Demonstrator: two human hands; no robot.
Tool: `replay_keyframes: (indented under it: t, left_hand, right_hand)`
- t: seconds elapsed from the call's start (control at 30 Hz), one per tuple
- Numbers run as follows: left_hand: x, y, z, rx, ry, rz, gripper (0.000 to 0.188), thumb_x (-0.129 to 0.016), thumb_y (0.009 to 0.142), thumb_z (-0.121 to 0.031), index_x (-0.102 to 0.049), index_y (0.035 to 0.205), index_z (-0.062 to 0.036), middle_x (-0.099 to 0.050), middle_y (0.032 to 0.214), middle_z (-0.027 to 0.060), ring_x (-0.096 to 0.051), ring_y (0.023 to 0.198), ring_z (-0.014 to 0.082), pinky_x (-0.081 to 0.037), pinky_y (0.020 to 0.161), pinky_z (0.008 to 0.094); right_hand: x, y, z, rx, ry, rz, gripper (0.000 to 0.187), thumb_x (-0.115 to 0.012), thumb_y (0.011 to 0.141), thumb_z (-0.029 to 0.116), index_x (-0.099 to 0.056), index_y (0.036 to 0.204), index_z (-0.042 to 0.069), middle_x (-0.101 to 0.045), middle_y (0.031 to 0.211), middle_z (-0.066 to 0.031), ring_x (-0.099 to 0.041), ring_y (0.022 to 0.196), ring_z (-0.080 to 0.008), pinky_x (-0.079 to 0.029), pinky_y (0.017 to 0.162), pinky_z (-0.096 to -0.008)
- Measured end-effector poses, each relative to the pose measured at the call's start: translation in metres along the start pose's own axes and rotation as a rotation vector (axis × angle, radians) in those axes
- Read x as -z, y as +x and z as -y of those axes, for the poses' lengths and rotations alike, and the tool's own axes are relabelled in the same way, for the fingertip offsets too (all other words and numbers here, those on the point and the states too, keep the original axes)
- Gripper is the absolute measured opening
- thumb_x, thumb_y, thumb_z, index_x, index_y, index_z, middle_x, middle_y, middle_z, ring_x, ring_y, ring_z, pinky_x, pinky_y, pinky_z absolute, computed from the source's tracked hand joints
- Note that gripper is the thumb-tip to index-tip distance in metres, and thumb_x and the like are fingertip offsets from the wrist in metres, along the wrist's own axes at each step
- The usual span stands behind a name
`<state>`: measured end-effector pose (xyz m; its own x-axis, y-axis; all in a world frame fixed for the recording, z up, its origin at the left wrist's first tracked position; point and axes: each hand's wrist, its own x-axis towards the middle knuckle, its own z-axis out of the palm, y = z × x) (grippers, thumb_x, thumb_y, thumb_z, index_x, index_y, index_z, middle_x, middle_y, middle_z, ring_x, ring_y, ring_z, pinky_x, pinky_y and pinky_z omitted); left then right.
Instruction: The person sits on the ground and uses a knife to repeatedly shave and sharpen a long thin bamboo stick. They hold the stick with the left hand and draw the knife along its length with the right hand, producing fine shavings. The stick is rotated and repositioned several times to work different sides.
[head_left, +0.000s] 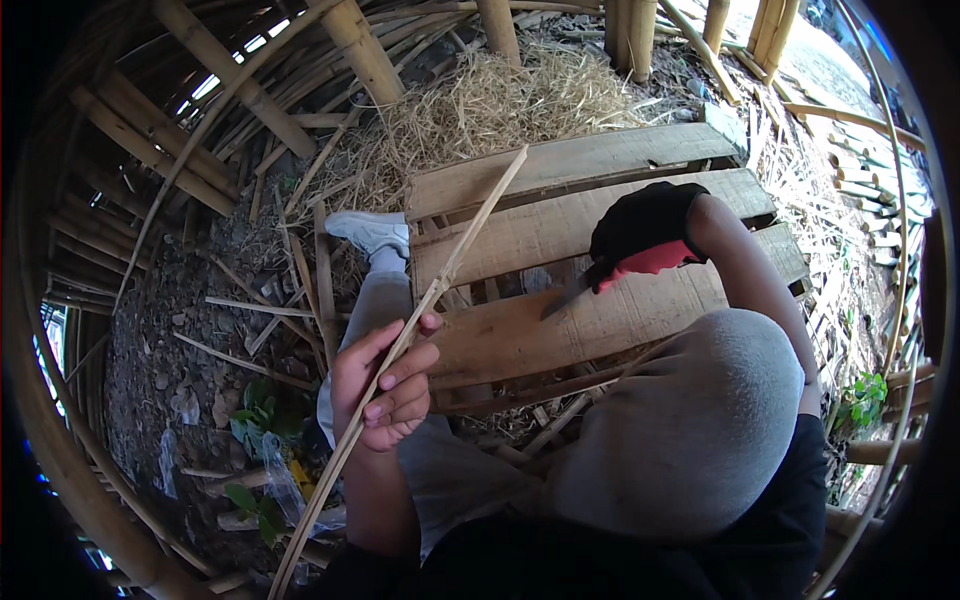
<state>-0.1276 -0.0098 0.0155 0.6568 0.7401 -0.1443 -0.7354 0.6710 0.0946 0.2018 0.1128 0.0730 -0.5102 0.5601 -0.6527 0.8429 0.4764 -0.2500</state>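
My bare left hand (388,385) is closed around a long, thin split-bamboo strip (465,245). The strip slants from the lower edge up past the fingers, with a knot above the hand and its far tip over the wooden slats. My right hand (648,238), in a black and red glove, grips a knife (570,298) whose dark blade points down and left over the slatted wooden platform (560,225). Blade and strip are apart. The knife's handle is hidden in the glove.
Behind the platform lies a heap of pale shavings (520,100). Bamboo poles (365,50) stand around the back and left. Loose bamboo sticks (245,360) and a clear plastic bag (285,480) litter the ground at left. My raised right knee (730,390) is beside the platform's near edge.
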Motion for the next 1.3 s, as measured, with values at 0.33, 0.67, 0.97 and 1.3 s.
replay_keyframes:
  t: [0.33, 0.67, 0.97, 1.3]
  left_hand:
    - [0.001, 0.006, 0.02, 0.063, 0.035, -0.029, 0.03, -0.027, 0.108, -0.02, -0.033, 0.127, 0.0019, -0.049, 0.069, 0.0098, -0.048, 0.038, 0.0155, -0.034, 0.032, 0.0236]
    - [-0.003, 0.02, 0.036, 0.157, 0.27, -0.126, 0.022, -0.026, 0.112, -0.025, -0.036, 0.114, -0.006, -0.046, 0.062, 0.0023, -0.049, 0.038, 0.0114, -0.036, 0.028, 0.0214]
    - [-0.001, 0.027, 0.037, 0.186, 0.159, -0.132, 0.021, -0.024, 0.112, -0.024, -0.036, 0.11, -0.0074, -0.044, 0.058, -0.0023, -0.039, 0.033, 0.0033, -0.029, 0.026, 0.0165]
    - [-0.011, 0.024, 0.046, 0.166, 0.238, -0.228, 0.023, -0.024, 0.112, -0.028, -0.038, 0.109, -0.009, -0.041, 0.057, -0.0043, -0.035, 0.032, 0.0018, -0.023, 0.027, 0.0164]
  right_hand:
    - [-0.04, -0.029, -0.031, 0.019, -0.23, -0.757, 0.039, -0.055, 0.098, 0.042, -0.072, 0.092, 0.007, -0.07, 0.086, -0.0156, -0.07, 0.085, -0.0342, -0.055, 0.08, -0.0441]
    - [-0.066, -0.01, 0.002, 0.181, 0.115, -0.823, 0.027, -0.055, 0.101, 0.03, -0.067, 0.117, 0.011, -0.069, 0.109, -0.0167, -0.069, 0.099, -0.035, -0.056, 0.083, -0.0462]
    - [-0.076, 0.013, 0.023, 0.241, -0.15, -0.897, 0.022, -0.056, 0.1, 0.031, -0.07, 0.112, 0.018, -0.07, 0.095, -0.008, -0.07, 0.08, -0.0291, -0.055, 0.062, -0.0428]
    - [-0.068, 0.03, 0.002, 0.26, -0.374, -0.892, 0.021, -0.056, 0.1, 0.031, -0.07, 0.113, 0.022, -0.072, 0.096, -0.0057, -0.072, 0.079, -0.0269, -0.056, 0.062, -0.039]
